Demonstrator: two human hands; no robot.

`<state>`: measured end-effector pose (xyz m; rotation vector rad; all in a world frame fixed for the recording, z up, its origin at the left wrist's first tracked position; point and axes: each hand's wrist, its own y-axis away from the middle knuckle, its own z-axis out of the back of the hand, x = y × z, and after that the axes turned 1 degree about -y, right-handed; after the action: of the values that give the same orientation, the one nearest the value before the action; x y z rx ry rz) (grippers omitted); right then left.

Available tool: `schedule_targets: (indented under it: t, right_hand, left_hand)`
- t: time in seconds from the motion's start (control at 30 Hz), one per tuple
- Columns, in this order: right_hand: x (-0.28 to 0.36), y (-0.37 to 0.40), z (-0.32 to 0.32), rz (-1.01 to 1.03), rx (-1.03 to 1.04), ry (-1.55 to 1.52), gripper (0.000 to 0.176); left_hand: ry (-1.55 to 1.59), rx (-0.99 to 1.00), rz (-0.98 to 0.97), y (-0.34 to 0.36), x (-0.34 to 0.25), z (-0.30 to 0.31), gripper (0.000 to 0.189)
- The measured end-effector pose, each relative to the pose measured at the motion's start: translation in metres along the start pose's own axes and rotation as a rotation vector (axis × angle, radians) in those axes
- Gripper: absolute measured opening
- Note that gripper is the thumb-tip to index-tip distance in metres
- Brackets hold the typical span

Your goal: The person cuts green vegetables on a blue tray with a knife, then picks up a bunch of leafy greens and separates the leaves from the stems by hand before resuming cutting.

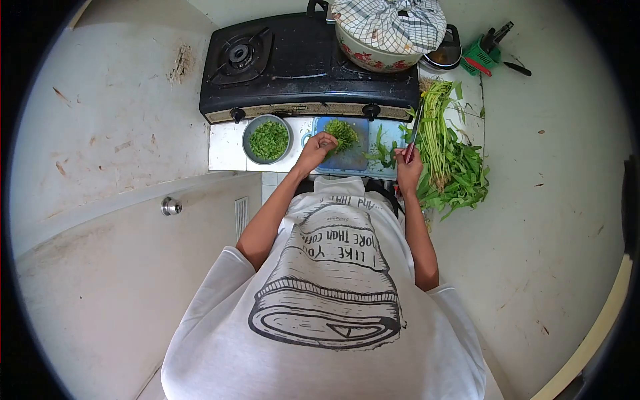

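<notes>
My left hand (pixel 319 144) rests on a pile of chopped greens (pixel 344 131) on a blue cutting board (pixel 353 160), fingers curled onto the pile. My right hand (pixel 408 162) grips a knife (pixel 415 131) by the handle, its blade pointing away over the right end of the board. A few uncut green leaves (pixel 381 152) lie on the board between my hands. A metal bowl (pixel 267 139) filled with chopped greens sits left of the board.
A bunch of whole leafy stems (pixel 448 157) lies right of the board. Behind stands a black gas stove (pixel 293 63) with a cloth-covered pot (pixel 383 33). A green basket (pixel 481 55) with utensils and a small pot (pixel 443 57) sit at far right.
</notes>
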<state>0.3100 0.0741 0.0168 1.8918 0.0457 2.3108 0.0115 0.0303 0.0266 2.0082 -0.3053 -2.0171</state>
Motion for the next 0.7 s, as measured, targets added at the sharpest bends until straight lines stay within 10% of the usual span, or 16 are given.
schedule_targets:
  t: [0.7]
  right_hand:
    - [0.021,0.045,-0.060,0.206,0.813,0.708,0.038]
  left_hand:
    - [-0.642,-0.344,-0.211,0.025,0.043,0.022,0.015]
